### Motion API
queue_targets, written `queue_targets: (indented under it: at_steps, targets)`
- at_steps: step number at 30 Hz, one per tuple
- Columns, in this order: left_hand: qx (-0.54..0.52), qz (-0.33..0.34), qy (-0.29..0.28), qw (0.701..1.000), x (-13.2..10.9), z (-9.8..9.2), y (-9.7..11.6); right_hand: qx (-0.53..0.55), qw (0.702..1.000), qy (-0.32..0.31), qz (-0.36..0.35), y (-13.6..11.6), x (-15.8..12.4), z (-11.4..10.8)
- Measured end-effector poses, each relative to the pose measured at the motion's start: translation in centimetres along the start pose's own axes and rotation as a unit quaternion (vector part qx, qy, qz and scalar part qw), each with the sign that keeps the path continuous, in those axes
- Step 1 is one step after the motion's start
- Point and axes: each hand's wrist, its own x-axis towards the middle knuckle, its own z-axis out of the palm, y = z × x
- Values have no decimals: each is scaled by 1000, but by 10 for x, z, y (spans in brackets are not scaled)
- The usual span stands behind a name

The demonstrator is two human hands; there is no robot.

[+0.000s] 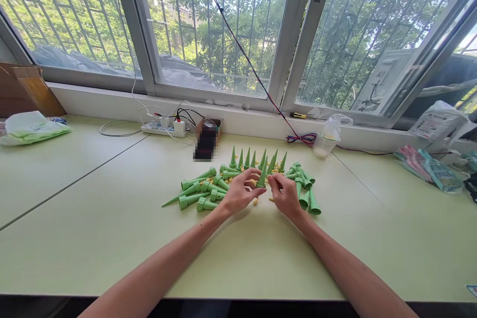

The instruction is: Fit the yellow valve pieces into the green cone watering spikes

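A green plastic cone-shaped spike [262, 175] stands point up between the thumb and fingers of my left hand [243, 190]. My right hand [285, 192] is just to its right, thumb and fingers pinched together close to the spike's side; whatever they grip is too small or hidden to make out. Behind both hands, several green spikes [247, 159] stand upright in a row. More spikes with ribbed caps [194, 199] lie on their sides to the left. To the right lies another group of green spikes [304, 191]. Small yellow pieces [255, 201] are scattered among them.
The pale green table [238, 253] runs to the window sill. At the back are a power strip [164, 128], a pixelated dark object [206, 143], a bundle of cable [303, 139] and a plastic cup in a bag [326, 141]. Plastic packets [428, 166] lie far right; a green-white packet [35, 128] lies left.
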Motion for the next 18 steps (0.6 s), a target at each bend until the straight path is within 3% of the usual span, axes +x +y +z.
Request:
queue_targets:
  at_steps: [12, 18]
  targets:
    - [174, 113, 16, 978, -2, 4, 1, -9, 999, -15, 33, -2, 0, 2]
    - [132, 70, 28, 988, -1, 3, 2, -14, 999, -9, 45, -4, 1, 3]
